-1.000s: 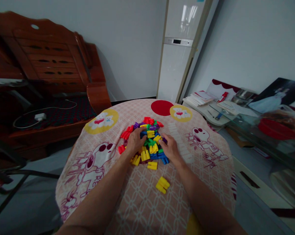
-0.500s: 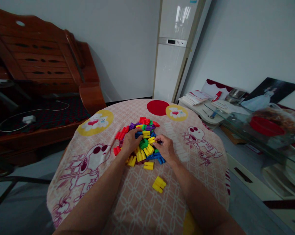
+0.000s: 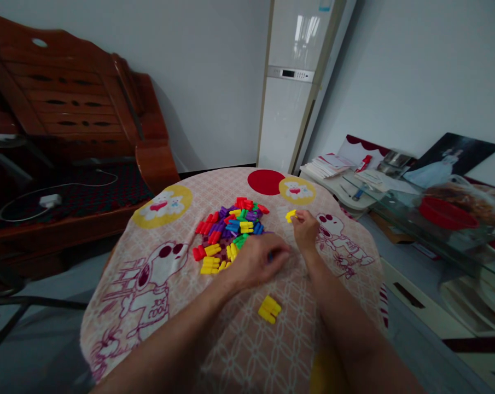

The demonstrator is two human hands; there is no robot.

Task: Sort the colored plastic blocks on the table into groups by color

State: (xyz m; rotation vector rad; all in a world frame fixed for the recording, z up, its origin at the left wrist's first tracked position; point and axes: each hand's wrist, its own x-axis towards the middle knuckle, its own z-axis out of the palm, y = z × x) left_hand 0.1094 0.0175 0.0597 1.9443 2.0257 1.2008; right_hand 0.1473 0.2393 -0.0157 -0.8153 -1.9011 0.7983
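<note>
A heap of small plastic building blocks in red, purple, blue, green and yellow lies on the cloth-covered table. My left hand passes over the heap's right side, hiding part of it. Its fingers are curled in and slightly blurred; what they hold, if anything, is hidden. Right of the heap, my right hand is raised a little, pinching a yellow building block between thumb and fingertips. Closer to me, a separate yellow piece rests on the cloth between my forearms.
The round table wears a patterned tablecloth. At right stands a glass-topped cabinet with papers, a photo and a red bowl. A wooden bench is at left, and a tall white air conditioner stands behind.
My right hand has left the heap, moving right and away from me with a yellow building block. My left hand has shifted right across the heap, toward my right hand.
</note>
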